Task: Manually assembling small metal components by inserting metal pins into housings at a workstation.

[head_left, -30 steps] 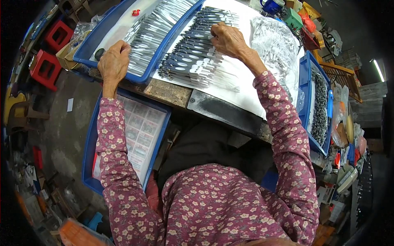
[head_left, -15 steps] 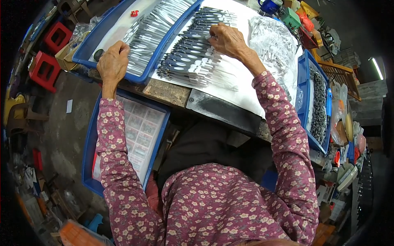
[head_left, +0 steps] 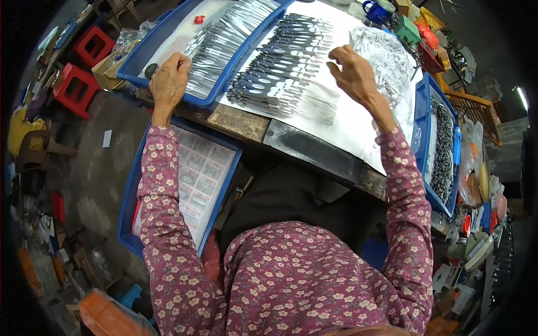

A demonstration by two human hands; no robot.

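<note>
My left hand (head_left: 170, 82) is over the near left corner of a long blue tray (head_left: 208, 103), its fingers pinched together. What they hold, if anything, is hidden. Many slim silver pieces (head_left: 221, 50) lie side by side in that tray. Rows of slender black pieces (head_left: 269, 67) with white ovals and pale ends are laid out on white paper (head_left: 350, 126). My right hand (head_left: 356, 74) hovers over the paper, between those rows and a clear plastic bag (head_left: 386, 61) of small pale parts. Its thumb and fingers are apart, with nothing visible between them.
A blue bin (head_left: 420, 143) of small black parts stands at the right, a blue pen-like stick (head_left: 457, 150) along its edge. Under the table's left side sits another blue tray (head_left: 131, 196) with a printed sheet. Red stools (head_left: 75, 89) stand on the floor at left.
My right hand has moved right, off the black pieces, and its fingers have opened. My left hand stays pinched at the tray's corner. The whole view has shifted slightly.
</note>
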